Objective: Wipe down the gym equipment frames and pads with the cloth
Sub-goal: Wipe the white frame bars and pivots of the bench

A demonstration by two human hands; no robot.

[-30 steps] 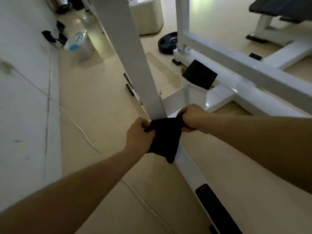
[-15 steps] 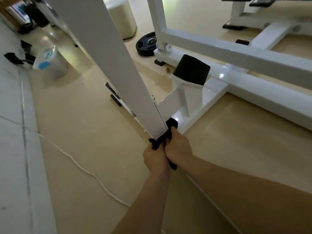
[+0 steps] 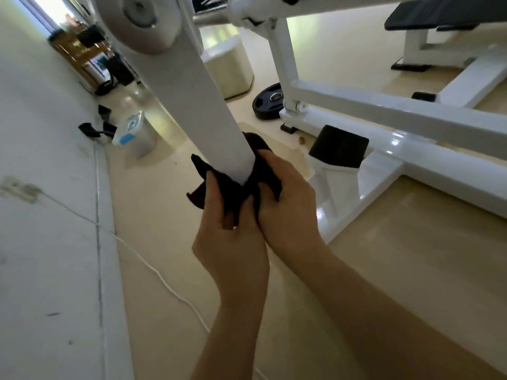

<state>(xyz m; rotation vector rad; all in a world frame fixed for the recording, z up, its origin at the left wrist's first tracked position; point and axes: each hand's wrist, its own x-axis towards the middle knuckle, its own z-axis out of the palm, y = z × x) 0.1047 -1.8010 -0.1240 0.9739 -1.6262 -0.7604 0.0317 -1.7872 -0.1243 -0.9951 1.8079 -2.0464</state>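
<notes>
A black cloth (image 3: 236, 185) is wrapped around a slanted white upright post (image 3: 192, 100) of the gym machine. My left hand (image 3: 233, 237) grips the cloth from the near left side, fingers curled into its folds. My right hand (image 3: 285, 207) holds the cloth on the post's right side, pressed up against the left hand. The part of the post behind the cloth and hands is hidden. A black pad (image 3: 338, 146) sits on a white bracket just right of the hands.
White frame beams (image 3: 397, 116) run across the floor at right. A black weight plate (image 3: 269, 101) lies behind them. A white container with a blue label (image 3: 134, 133) stands near the left wall. A white cable (image 3: 153, 270) trails along the floor. A bench pad (image 3: 444, 15) is at top right.
Both hands have slid the cloth up the post from its base. The hands came together from either side of the post, and the view has moved closer and tilted upward.
</notes>
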